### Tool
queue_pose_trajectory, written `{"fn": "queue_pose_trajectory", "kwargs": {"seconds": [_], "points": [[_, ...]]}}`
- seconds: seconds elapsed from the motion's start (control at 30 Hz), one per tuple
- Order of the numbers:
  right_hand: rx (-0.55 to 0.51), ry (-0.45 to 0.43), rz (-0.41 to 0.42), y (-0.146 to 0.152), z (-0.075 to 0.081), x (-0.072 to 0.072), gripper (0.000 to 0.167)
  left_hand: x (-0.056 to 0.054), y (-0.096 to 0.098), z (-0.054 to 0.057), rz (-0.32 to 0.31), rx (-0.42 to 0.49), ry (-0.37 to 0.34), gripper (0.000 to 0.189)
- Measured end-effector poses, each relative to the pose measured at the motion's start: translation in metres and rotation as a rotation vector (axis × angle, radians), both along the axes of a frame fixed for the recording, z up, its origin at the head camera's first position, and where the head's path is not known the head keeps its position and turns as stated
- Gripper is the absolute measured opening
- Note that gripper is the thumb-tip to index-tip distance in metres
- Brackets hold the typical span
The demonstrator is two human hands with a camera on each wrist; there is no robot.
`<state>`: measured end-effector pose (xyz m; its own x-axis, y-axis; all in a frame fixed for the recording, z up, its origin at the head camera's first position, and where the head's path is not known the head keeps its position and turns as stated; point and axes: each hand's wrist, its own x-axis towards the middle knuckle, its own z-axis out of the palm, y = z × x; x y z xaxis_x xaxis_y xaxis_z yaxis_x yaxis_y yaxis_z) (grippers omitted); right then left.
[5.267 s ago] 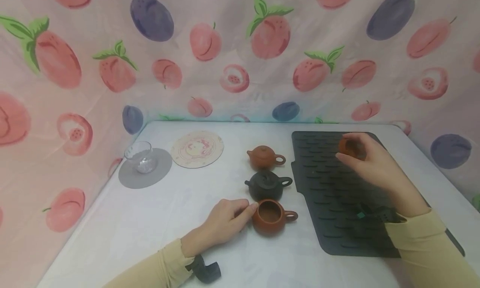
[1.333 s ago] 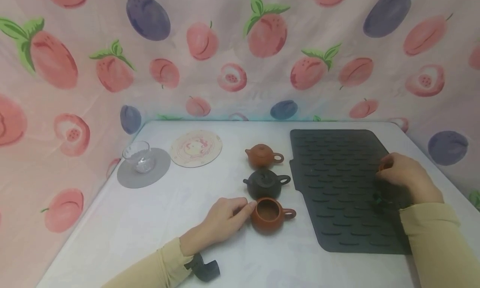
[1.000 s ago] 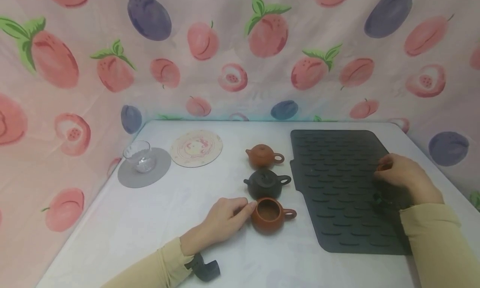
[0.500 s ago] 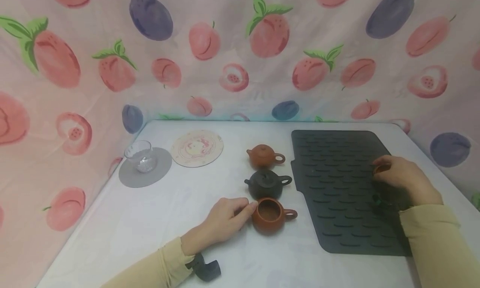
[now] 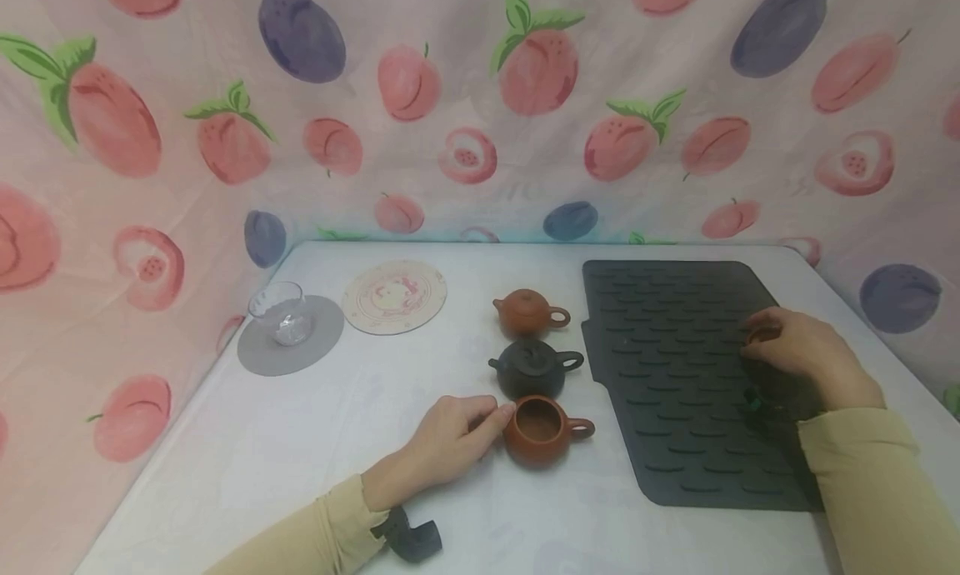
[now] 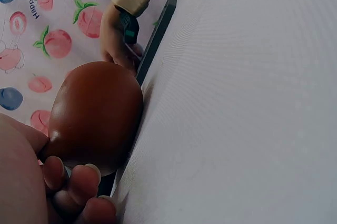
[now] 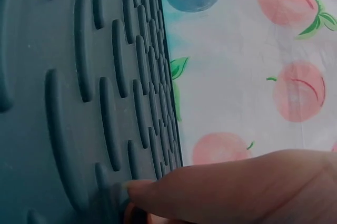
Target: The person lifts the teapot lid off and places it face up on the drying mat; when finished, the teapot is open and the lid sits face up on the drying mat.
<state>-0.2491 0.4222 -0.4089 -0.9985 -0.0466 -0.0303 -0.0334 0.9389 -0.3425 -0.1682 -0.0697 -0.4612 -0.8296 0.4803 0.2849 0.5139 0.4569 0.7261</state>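
With thumb and fingers, my left hand (image 5: 446,442) pinches the left side of a lidless reddish-brown clay teapot (image 5: 538,456), where the spout is hidden. Its handle points right and its hollow inside faces up. In the left wrist view the pot's rounded body (image 6: 97,116) is beside my curled fingertips (image 6: 84,184). Over the right part of the dark ribbed mat (image 5: 675,392), my right hand (image 5: 810,354) holds a small reddish-brown clay cup (image 5: 762,334). Most of the cup is hidden by the fingers; a bit of its rim (image 7: 136,214) shows in the right wrist view.
Behind the lidless pot stand a black teapot (image 5: 531,375) and a brown lidded teapot (image 5: 523,315). At the left, a glass cup (image 5: 291,323) stands on a grey round coaster (image 5: 258,354), near a patterned round coaster (image 5: 393,298). A fruit-print cloth (image 5: 465,75) hangs behind.
Over about five seconds, my right hand has carried the cup from the mat's back part toward its right edge and nearer me. Lately it shifts slightly left. My left hand stays at the pot.
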Motion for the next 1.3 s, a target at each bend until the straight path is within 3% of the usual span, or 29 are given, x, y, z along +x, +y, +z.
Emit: {"fn": "queue_pose_trajectory", "kwargs": {"seconds": [0.43, 0.9, 1.03, 1.3], "points": [[0.039, 0.009, -0.024, 0.000, 0.004, 0.000, 0.069, 0.001, 0.000, 0.001, -0.002, 0.004, 0.013, 0.045], [0.066, 0.276, -0.072, -0.028, 0.023, 0.003, 0.052, 0.000, -0.001, 0.000, -0.001, 0.008, 0.003, 0.046], [0.034, 0.333, -0.041, -0.041, 0.027, 0.003, 0.047, 0.000, -0.001, -0.001, 0.008, 0.003, -0.005, 0.047], [-0.078, 0.388, 0.103, -0.068, 0.029, 0.004, 0.039, -0.001, 0.000, -0.003, 0.003, 0.007, -0.006, 0.048]]}}
